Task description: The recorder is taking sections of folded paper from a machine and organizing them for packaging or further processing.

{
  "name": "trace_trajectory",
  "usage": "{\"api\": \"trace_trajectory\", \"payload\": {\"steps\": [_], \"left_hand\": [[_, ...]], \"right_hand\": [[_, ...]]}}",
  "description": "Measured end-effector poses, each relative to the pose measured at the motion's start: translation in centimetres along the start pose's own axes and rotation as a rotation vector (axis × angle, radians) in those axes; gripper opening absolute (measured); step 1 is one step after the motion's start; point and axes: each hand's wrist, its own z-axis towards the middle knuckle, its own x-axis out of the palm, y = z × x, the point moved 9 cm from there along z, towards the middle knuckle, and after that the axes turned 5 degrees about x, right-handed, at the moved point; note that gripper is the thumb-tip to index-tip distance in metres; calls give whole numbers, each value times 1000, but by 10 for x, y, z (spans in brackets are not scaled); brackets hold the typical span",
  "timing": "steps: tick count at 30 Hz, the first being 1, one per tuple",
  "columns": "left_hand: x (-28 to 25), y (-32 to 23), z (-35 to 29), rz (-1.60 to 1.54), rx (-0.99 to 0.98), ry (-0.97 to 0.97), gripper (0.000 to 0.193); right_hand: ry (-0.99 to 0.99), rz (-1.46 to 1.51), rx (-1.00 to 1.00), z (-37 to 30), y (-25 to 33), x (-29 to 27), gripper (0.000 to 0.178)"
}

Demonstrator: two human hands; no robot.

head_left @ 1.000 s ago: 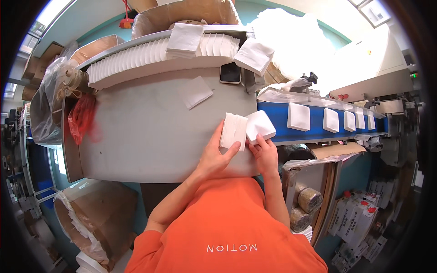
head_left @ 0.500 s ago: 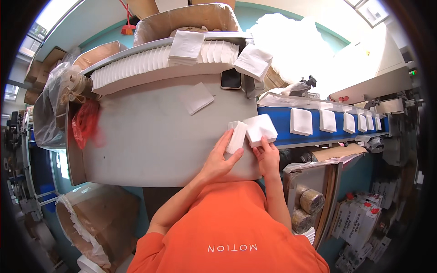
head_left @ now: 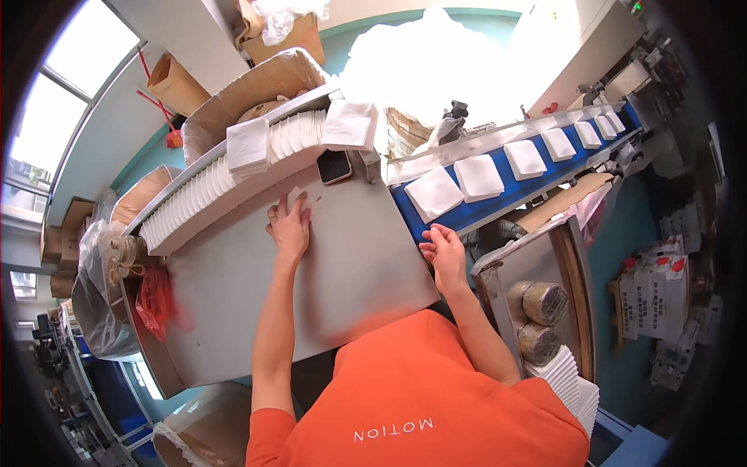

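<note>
One folded white paper piece [head_left: 294, 194] sits at our bent left hand [head_left: 289, 229] over the flat grey table [head_left: 359, 233]; grip unclear. We judge this pickup, next requiring a pinch. Our right hand [head_left: 447, 257], loosely open, empty, hangs beside the long blue conveyor belt [head_left: 514, 187].

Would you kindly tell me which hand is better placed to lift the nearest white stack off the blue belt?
Probably the right hand: it is close to the nearest white stack, by the near edge of the blue belt, while the left hand is farther off, over the grey table.
</note>
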Motion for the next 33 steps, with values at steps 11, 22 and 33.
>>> {"api": "trace_trajectory", "payload": {"steps": [11, 22, 33], "left_hand": [[-174, -345, -49, -1640, 170, 886, 21], [-310, -409, -221, -2267, 916, 2037, 19], [-205, -368, -403, -1382, 1717, 1179, 29]], "right_hand": [[125, 109, -129, -112, -4, 17, 24], [-351, 157, -151, -224, -63, -104, 25], [-552, 800, -547, -477, -119, -114, 58]]}}
